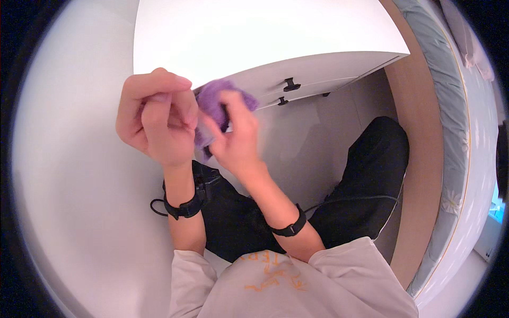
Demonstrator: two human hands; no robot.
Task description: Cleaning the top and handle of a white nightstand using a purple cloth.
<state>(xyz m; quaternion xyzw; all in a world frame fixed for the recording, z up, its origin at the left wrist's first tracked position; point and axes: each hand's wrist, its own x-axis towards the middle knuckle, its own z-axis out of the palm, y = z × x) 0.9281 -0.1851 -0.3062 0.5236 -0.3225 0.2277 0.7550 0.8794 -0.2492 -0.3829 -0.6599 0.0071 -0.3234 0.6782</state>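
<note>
My right hand [238,139] grips a crumpled purple cloth [212,99], its fingers and thumb bent around it. The cloth looks fuzzy and is somewhat blurred, with dark patches showing at its lower end. Directly to its left is my left hand [161,115], raised with the fingers curled inward. Its fingertips come close to the cloth, but whether they pinch part of it is unclear. Both hands are in front of the near left corner of a white cabinet [254,35].
The cabinet's drawer front carries a black handle [292,84], with another black handle [282,101] lower down. A white wall [79,159] rises on the left. To the right runs a wooden bed frame [419,167] with grey-blue bedding [437,87]. My bent leg [375,171] rests over the floor.
</note>
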